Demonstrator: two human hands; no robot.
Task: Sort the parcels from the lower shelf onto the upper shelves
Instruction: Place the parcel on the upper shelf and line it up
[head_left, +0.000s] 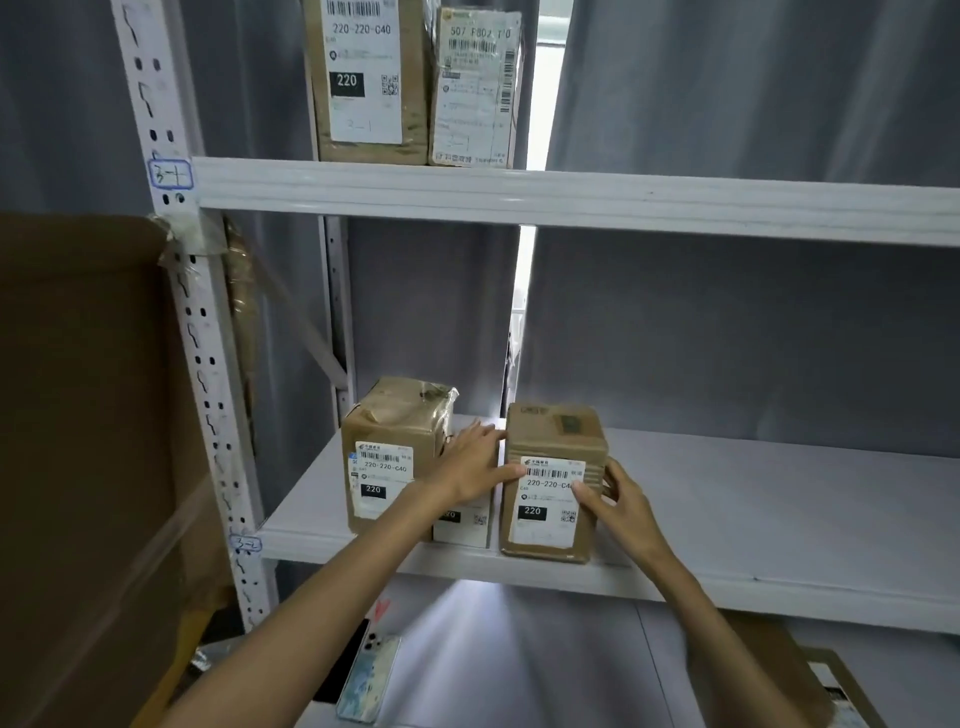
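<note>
A brown parcel (550, 441) with a white "220" label stands upright on the middle shelf (779, 519). My left hand (470, 465) presses flat against its left side and my right hand (613, 493) grips its right front corner. To its left stands another labelled brown parcel (395, 431). A third parcel (462, 525) between them is mostly hidden behind my left wrist. Two labelled parcels (363, 78) (475, 88) stand side by side on the upper shelf (571, 195).
A large cardboard box (88, 441) fills the left side beside the shelf's white perforated post (208, 364). Below the middle shelf lie a phone (371, 675) and, at the bottom right, part of another parcel (831, 686). Grey curtains hang behind.
</note>
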